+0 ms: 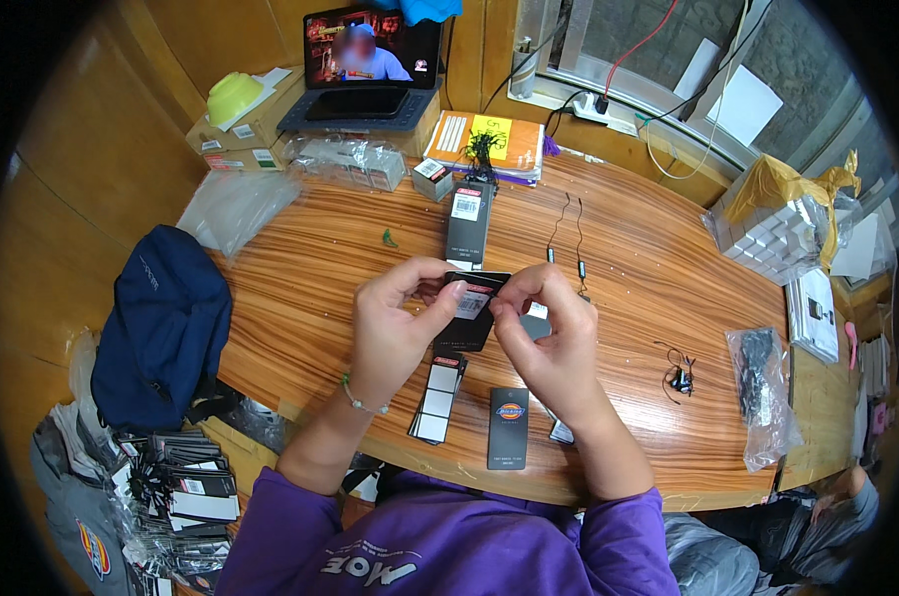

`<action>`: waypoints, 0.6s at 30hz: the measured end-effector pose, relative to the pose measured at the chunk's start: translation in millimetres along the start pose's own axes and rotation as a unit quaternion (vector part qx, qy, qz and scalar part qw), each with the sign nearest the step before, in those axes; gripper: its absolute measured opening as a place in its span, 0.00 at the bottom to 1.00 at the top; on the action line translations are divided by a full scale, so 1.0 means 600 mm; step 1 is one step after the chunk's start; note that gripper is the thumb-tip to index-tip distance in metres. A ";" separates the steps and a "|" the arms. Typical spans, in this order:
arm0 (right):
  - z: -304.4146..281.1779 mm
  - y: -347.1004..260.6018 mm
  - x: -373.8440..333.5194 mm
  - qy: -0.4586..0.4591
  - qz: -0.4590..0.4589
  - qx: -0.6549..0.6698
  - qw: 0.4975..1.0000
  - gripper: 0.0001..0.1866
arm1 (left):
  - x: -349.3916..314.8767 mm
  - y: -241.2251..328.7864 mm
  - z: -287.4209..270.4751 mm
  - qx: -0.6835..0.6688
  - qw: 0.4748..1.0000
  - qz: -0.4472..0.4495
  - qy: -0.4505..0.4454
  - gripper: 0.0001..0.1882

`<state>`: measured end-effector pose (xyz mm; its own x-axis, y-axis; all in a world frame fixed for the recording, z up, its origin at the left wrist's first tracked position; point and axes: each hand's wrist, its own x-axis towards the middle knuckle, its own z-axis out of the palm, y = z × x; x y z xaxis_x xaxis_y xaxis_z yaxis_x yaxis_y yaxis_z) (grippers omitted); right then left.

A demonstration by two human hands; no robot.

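Both hands meet above the counter [668,298], pinching a black tag [472,313]: left hand [395,328] grips its left edge, right hand [549,338] nips the top corner, steadying it. Below them lie another tag [508,428] and sticker strips [435,402].

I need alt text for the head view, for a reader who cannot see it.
Both hands, left hand and right hand, hold a black tag over a wooden table. More tags lie beyond them, a blue bag lies at the left, and a laptop stands at the far edge.
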<state>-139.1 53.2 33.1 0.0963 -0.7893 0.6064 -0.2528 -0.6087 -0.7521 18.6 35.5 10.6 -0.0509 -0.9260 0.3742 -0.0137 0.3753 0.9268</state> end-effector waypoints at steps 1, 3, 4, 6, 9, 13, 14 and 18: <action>0.002 -0.001 0.001 0.003 -0.022 -0.027 0.999 0.08 | -0.001 -0.003 0.001 0.012 1.000 0.014 0.007 0.07; 0.008 0.002 0.000 0.009 -0.021 -0.032 0.999 0.08 | -0.004 -0.001 0.003 0.033 0.999 0.038 0.008 0.07; 0.009 0.004 -0.001 0.012 -0.021 -0.034 0.999 0.08 | -0.005 0.001 0.004 0.043 0.998 0.050 0.008 0.07; 0.009 0.004 0.000 0.013 -0.027 -0.036 0.999 0.08 | -0.006 0.007 0.002 0.068 0.995 0.070 0.006 0.06; 0.011 0.005 -0.001 0.020 -0.034 -0.038 0.999 0.08 | -0.008 0.015 0.003 0.087 0.993 0.077 0.001 0.06; 0.014 0.012 -0.004 0.035 -0.040 -0.040 0.998 0.08 | -0.010 0.023 0.010 0.094 0.992 0.080 0.003 0.06; 0.015 0.014 -0.005 0.035 -0.030 -0.026 0.999 0.08 | -0.010 0.022 0.009 0.094 0.992 0.081 0.003 0.06; 0.025 0.021 -0.013 0.044 0.003 0.028 0.999 0.07 | -0.019 0.018 0.008 0.082 0.995 0.062 0.009 0.07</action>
<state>-128.8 50.5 15.0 0.0099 -0.7846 0.6199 -0.1985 -0.6091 -0.7678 14.2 50.0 16.1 -0.0441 -0.8718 0.4878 -0.1709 0.4877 0.8561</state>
